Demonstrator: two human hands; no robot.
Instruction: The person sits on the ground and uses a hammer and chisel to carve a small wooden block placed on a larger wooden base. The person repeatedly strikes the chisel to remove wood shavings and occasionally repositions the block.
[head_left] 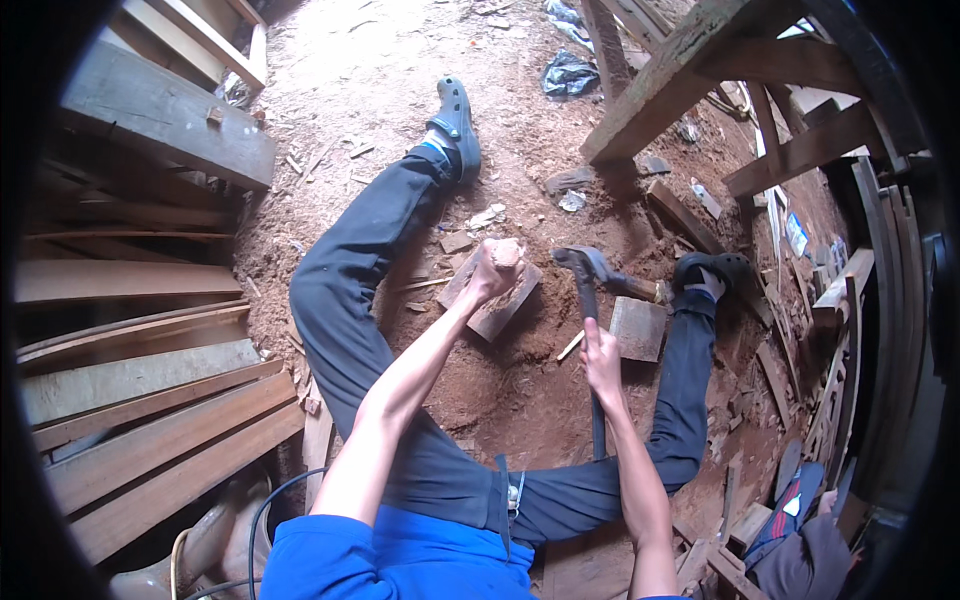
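Clearly, the wooden piece (508, 252) sits ahead and left of the right-hand grip.
Right hand (602, 362) clasps a dark-handled tool (587, 300), long axis fore-and-aft; left hand (491, 274), nearer, clutches the wooden piece.

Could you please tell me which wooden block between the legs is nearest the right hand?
The block beside the right leg; the other block lies under the left hand.

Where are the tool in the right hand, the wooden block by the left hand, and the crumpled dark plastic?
Tool (588, 302), head view: its handle, next to the right hand (601, 360).
Wooden block (492, 321), head view: its near part.
Crumpled dark plastic (569, 75), head view: its middle.
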